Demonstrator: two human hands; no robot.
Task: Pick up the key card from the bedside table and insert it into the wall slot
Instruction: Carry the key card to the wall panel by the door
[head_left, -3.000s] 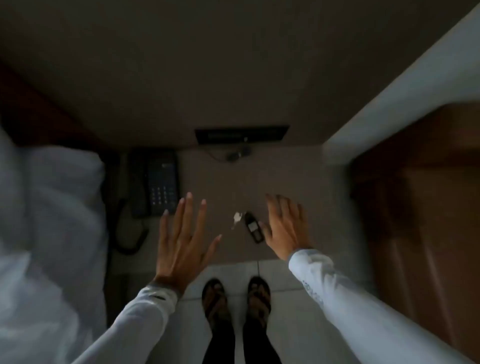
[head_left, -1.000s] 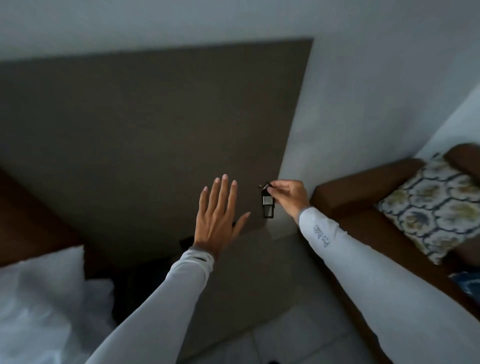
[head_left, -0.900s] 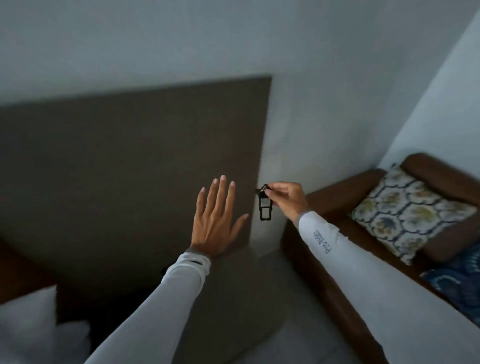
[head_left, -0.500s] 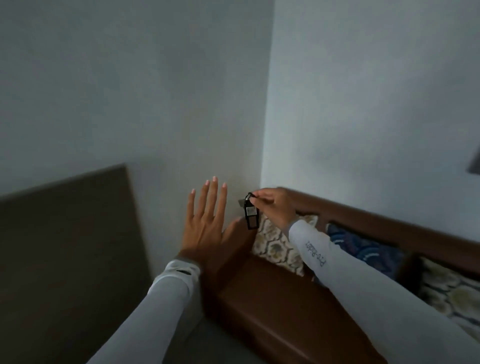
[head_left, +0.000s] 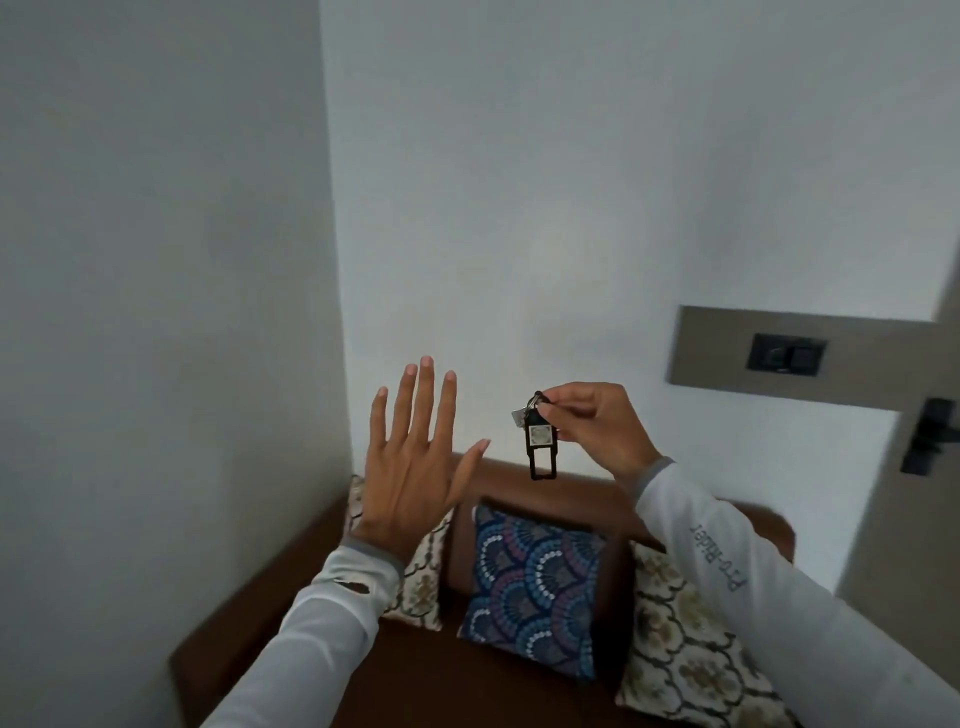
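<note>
My right hand (head_left: 597, 423) pinches the ring of the key card (head_left: 540, 449), a black tag with a pale square label and a small metal key behind it. The tag hangs straight down in mid-air in front of the white wall. My left hand (head_left: 410, 460) is raised beside it, palm forward, fingers spread, holding nothing. A dark wall slot plate (head_left: 786, 354) sits on a grey-brown panel on the wall, to the upper right of my right hand and well apart from it. The bedside table is out of view.
A brown sofa (head_left: 545, 680) fills the corner below my hands, with a blue patterned cushion (head_left: 530, 584) between two cream patterned cushions (head_left: 691, 644). A black door handle (head_left: 932, 434) is at the right edge. White walls meet in a corner at the left.
The view has swung right from the bedside and headboard to the sofa corner. My right hand took the key card off the table and carries it; the wall plate has come into view.
</note>
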